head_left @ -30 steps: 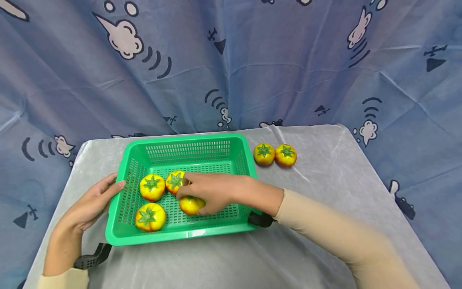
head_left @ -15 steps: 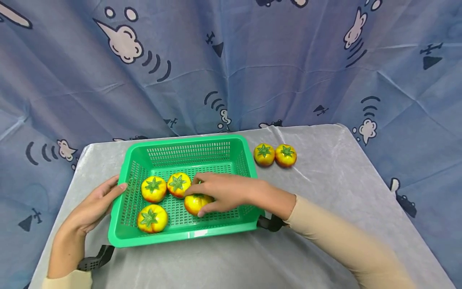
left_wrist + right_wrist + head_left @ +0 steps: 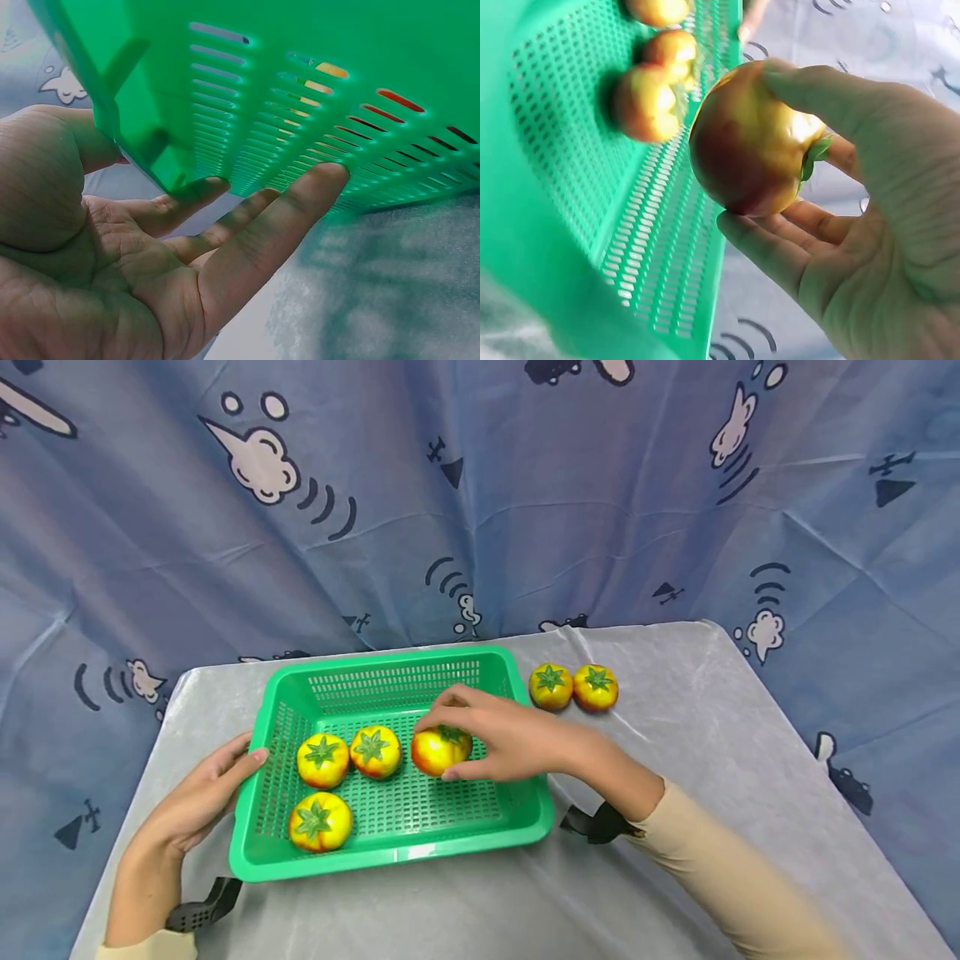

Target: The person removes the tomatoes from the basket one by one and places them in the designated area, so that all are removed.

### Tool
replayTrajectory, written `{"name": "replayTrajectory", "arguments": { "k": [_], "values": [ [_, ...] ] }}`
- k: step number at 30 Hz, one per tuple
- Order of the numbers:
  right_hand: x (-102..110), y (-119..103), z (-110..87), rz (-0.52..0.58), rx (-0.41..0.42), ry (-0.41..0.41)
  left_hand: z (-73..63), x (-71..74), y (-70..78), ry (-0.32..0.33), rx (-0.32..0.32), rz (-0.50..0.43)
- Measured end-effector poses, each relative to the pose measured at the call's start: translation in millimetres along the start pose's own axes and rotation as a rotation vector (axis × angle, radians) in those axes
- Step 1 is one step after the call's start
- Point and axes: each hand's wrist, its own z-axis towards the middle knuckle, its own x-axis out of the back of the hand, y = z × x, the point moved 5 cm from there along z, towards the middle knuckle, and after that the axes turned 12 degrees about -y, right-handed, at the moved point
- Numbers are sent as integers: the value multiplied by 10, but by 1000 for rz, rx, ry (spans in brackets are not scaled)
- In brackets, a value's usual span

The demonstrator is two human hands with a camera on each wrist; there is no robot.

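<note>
A green plastic basket (image 3: 330,863) stands on the grey-covered table with yellow-red persimmons in it. My right hand (image 3: 510,735) grips one persimmon (image 3: 433,752) between thumb and fingers, over the right half of the basket. In the right wrist view this persimmon (image 3: 742,142) appears raised above the basket floor, its green leaves turned toward the palm. My left hand (image 3: 197,789) holds the basket's left side, thumb over the rim. From the left wrist, its fingers (image 3: 262,240) lie against the slotted outer wall. Three persimmons (image 3: 376,752) rest in the basket's left half.
Two more persimmons (image 3: 551,686) (image 3: 596,687) sit side by side on the table (image 3: 697,718), just right of the basket's back corner. A blue patterned curtain (image 3: 525,527) hangs behind the table. Black wrist straps (image 3: 202,906) show at both wrists.
My right hand has carried its persimmon right and toward the back, away from the other three, up from the basket floor. My left hand keeps its hold on the basket's side.
</note>
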Motion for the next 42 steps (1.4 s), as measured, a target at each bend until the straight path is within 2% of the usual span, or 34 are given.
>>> {"name": "replayTrajectory", "arguments": {
  "k": [8, 16, 22, 27, 31, 37, 42],
  "values": [
    [94, 158, -242, 70, -9, 124, -41, 46, -42, 43, 31, 22],
    [70, 306, -569, 151, -80, 262, 4, 0, -96, 12, 31, 12],
    [98, 386, -723, 195, -82, 417, -16, 69, -73, -1, -18, 18],
    [109, 451, -885, 251, -71, 534, 14, 66, -72, -44, -55, -14],
    [87, 505, -987, 265, -89, 610, 7, 64, -68, -46, -66, -20],
    [18, 629, -1201, 263, -171, 734, 8, 37, -69, -34, -55, -18],
    [48, 718, -1289, 225, -185, 780, 2, 43, -53, -26, -56, -3]
  ]
}}
